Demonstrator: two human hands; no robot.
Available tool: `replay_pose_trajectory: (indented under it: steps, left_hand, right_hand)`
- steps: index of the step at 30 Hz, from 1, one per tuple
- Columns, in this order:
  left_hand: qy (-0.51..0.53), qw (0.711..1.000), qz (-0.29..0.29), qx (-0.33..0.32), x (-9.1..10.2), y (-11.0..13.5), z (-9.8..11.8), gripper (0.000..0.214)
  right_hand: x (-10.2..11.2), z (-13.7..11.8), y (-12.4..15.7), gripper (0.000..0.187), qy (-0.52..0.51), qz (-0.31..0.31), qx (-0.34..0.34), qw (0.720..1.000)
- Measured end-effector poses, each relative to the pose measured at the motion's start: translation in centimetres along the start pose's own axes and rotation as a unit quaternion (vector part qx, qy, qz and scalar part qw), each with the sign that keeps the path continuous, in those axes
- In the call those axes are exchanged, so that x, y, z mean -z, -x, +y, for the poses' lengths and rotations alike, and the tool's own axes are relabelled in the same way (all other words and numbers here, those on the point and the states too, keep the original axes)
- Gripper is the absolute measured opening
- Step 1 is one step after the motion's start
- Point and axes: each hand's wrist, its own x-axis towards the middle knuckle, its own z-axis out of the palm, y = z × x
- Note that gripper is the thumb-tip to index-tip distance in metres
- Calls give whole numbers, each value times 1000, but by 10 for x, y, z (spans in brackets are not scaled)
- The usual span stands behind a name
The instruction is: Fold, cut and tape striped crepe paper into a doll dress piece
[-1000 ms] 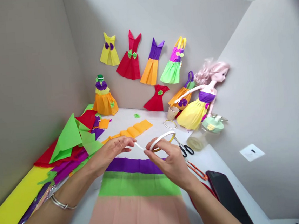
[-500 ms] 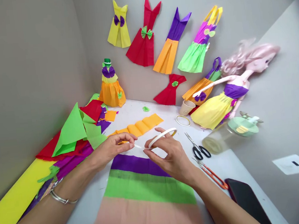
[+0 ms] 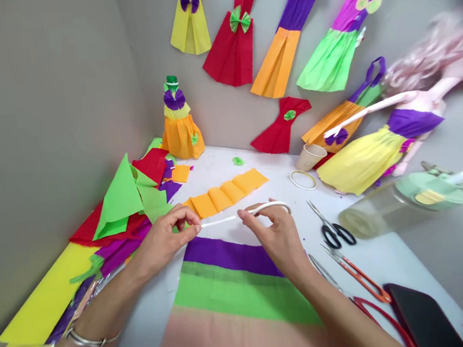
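My left hand (image 3: 169, 237) pinches the free end of a narrow white tape strip (image 3: 221, 221) between thumb and fingers. The strip runs taut to the roll of tape (image 3: 278, 205), which my right hand (image 3: 276, 240) grips, thumb on its near edge. Below both hands lies a sheet of crepe paper in bands: purple (image 3: 227, 254) at the far edge, green (image 3: 235, 298) in the middle and pale pink (image 3: 231, 337) nearest me. The tape hangs above the far edge and does not appear to touch the paper.
Beyond my hands lies a folded orange paper strip (image 3: 227, 194). Coloured paper sheets (image 3: 120, 203) pile up at left. On the right are black-handled scissors (image 3: 331, 229), orange-handled scissors (image 3: 360, 275), red-handled scissors (image 3: 387, 317), a phone (image 3: 423, 316), a jar (image 3: 382, 211), another tape roll (image 3: 302, 180) and a doll (image 3: 412, 118).
My hands have moved apart, and the stretch of tape between them is longer. The view has shifted, bringing the red-handled scissors into sight at right.
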Motion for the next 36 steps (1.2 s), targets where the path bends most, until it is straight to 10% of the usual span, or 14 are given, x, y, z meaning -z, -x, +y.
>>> replay_pose_trajectory:
  steps: [7, 36]
  left_hand:
    - [-30, 1000, -7, 8, 10, -4, -9, 16]
    - [-262, 962, -72, 9, 6, -10, -33, 21]
  right_hand:
    - [8, -15, 32, 30, 275, 56, 250, 927]
    - [-25, 8, 40, 19, 308, 14, 233, 922]
